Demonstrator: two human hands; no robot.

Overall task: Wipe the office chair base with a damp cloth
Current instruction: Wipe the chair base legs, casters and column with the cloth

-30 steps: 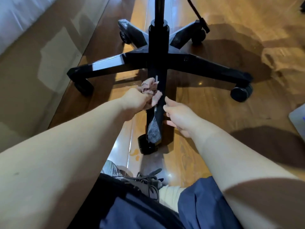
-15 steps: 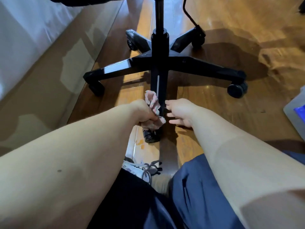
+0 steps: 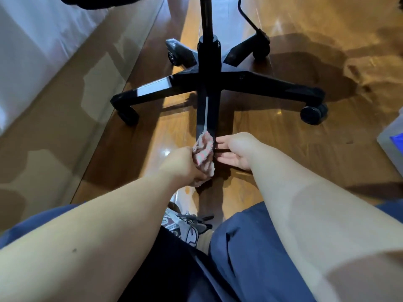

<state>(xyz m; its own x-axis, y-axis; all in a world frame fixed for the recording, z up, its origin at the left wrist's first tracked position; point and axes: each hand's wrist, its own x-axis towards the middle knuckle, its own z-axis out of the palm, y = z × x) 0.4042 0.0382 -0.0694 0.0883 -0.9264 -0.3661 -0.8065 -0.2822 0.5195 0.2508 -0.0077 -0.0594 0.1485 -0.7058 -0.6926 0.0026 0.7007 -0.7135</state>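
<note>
Sliding toward the person since the earlier frames, the left hand [image 3: 183, 164] now brings the pink cloth [image 3: 204, 151] to the near end of the closest leg [image 3: 207, 114] of the chair base [image 3: 261, 83]. A second ago it worked mid-leg, with the end caster in view below it; that caster is now hidden behind cloth and fingers. Left hand: fingers curled tight round the bunched cloth, pressing it against the leg. Right hand [image 3: 237, 149]: open, fingers straight, tips at the leg's right flank just beside the cloth, as in both earlier frames, apparently bracing it; firm contact cannot be confirmed. A pale streak runs up the leg beyond the cloth. Judgement: one stroke along this leg is about complete; the four legs beyond the hands and the column [image 3: 208, 51] presumably await wiping. A shoe [image 3: 185, 225] lies below both wrists.
</note>
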